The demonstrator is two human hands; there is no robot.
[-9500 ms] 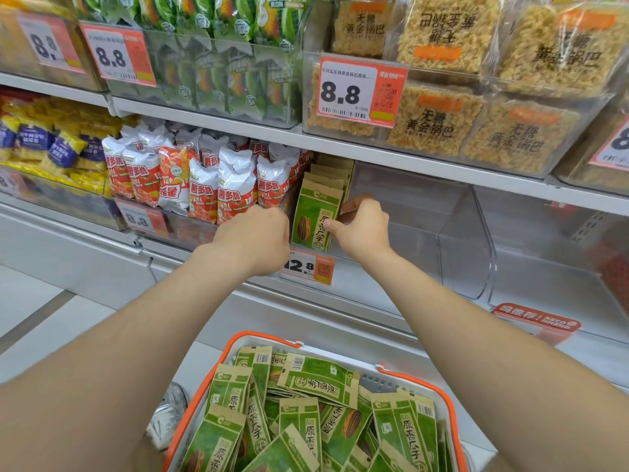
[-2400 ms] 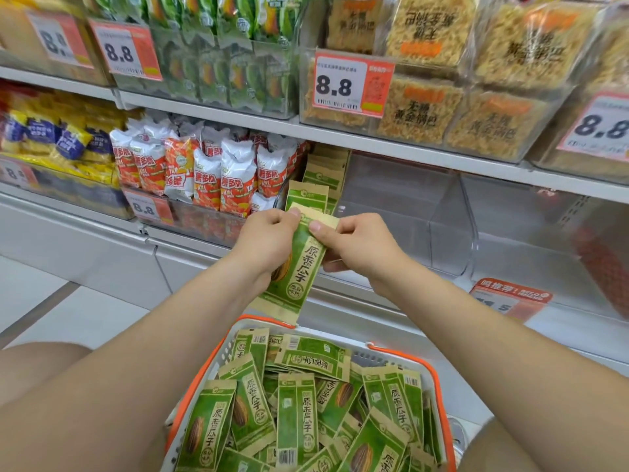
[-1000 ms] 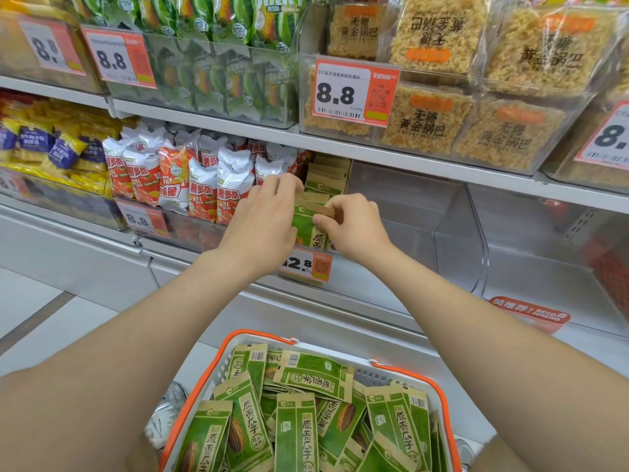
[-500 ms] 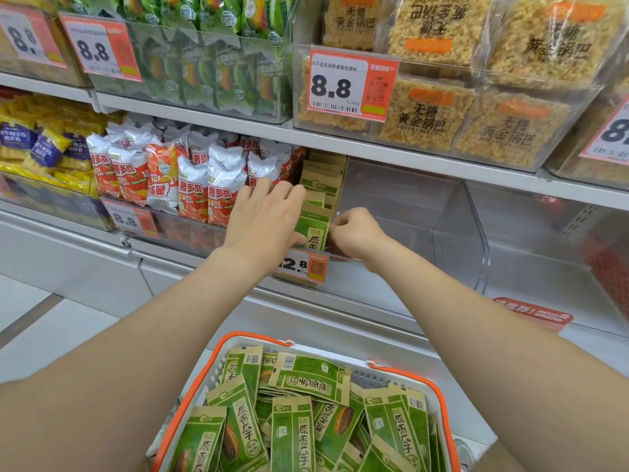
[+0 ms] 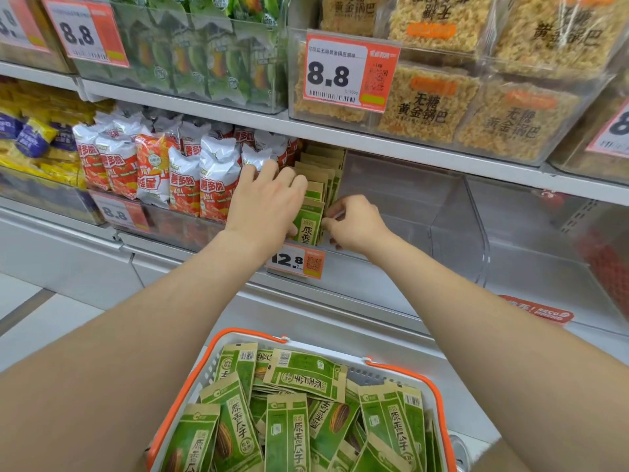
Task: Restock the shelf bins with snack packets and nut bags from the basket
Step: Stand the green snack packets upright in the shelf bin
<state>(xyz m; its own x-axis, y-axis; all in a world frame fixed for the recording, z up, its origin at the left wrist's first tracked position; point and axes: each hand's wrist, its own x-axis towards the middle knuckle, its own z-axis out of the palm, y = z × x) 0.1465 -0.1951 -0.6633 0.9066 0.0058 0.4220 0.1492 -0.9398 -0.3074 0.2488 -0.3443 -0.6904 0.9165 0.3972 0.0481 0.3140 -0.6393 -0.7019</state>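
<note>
Shelf bin (image 5: 408,206) above the 12.8 tag (image 5: 295,263): the front packet (image 5: 308,228), braced by the flat left hand (image 5: 265,202) and pinched by the right hand (image 5: 354,223), should be seated upright.

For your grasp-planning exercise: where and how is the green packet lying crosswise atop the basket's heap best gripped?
Probably pinch the crosswise packet at its barcode end, coming from above: it lies flat and uppermost, nothing covering that end.

shelf (image 5: 357,303) | clear bins (image 5: 391,274) in row | green packets (image 5: 308,226) upright in 1 bin
</note>
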